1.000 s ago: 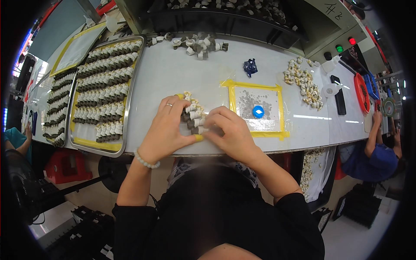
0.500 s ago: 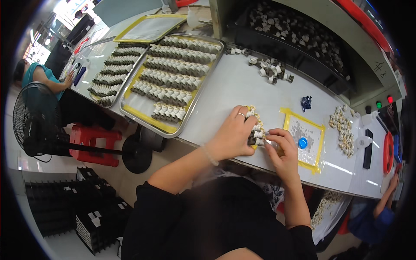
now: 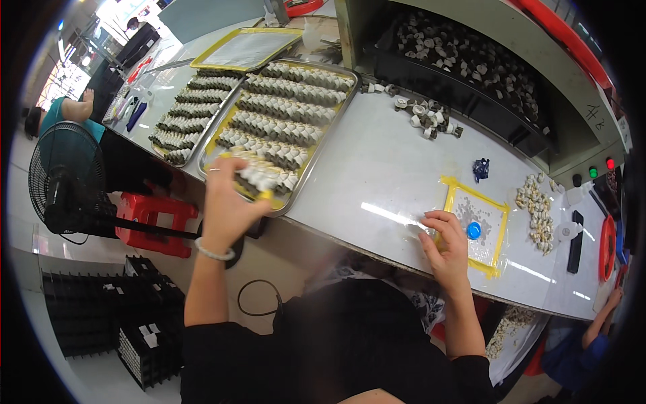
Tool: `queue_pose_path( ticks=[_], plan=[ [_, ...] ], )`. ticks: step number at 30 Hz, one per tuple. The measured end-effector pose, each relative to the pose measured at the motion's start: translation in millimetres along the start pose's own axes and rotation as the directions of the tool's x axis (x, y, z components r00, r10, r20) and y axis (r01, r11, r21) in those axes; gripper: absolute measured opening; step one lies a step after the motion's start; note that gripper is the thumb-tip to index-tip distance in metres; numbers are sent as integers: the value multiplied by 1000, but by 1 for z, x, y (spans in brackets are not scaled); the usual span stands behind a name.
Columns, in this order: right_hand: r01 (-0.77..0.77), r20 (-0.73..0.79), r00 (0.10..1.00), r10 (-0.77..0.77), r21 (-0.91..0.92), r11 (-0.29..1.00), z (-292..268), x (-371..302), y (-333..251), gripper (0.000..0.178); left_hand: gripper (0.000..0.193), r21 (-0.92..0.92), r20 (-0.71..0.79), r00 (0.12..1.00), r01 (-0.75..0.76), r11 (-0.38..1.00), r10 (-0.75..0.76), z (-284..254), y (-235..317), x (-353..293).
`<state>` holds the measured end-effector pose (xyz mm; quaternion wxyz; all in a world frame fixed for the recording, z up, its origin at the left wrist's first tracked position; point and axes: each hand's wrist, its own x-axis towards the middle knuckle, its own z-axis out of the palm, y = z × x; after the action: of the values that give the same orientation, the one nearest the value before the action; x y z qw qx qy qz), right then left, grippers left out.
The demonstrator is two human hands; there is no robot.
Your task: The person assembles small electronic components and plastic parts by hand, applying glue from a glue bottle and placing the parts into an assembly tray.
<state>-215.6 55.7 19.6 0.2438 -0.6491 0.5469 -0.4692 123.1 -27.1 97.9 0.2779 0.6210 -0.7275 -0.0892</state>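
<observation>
My left hand [image 3: 225,202] is over the near end of a metal tray [image 3: 321,165], its thumb and fingers spanning a row of small white and dark grey parts [image 3: 257,174]. The row is slightly blurred, with yellow at both ends. Further rows of the same parts [image 3: 279,126] stand on the tray's yellow-edged sheet. My right hand [image 3: 449,250] hovers over or rests on the table by a yellow-taped square [image 3: 503,232]. Its fingers are curved and apart, with nothing visible between them. A blue round cap [image 3: 474,231] sits inside that square, among grey spots.
Left of the tray stands another filled tray [image 3: 192,111]; an empty yellow-edged one [image 3: 252,46] lies behind. Loose parts [image 3: 427,118] lie before a black bin [image 3: 464,87]. Cream pieces [image 3: 536,212] are at right. A fan [image 3: 67,175] and red stool [image 3: 155,222] stand left.
My left hand has carried the row of parts leftward from beside my right hand to the tray's near end. The right hand has stayed near the taped square, its fingers now off the row.
</observation>
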Motion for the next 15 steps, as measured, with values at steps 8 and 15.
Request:
queue_pose_path(
  ticks=[8,15],
  plan=[
    [-9,14,1000,9,10,1000,0,-1,-3,23,49,206,0,988,154,966,-157,-5,-93,19],
    [-13,6,1000,13,-4,1000,1,0,-3,22,49,225,98,979,155,962,-181,6,-94,28]
  ],
)
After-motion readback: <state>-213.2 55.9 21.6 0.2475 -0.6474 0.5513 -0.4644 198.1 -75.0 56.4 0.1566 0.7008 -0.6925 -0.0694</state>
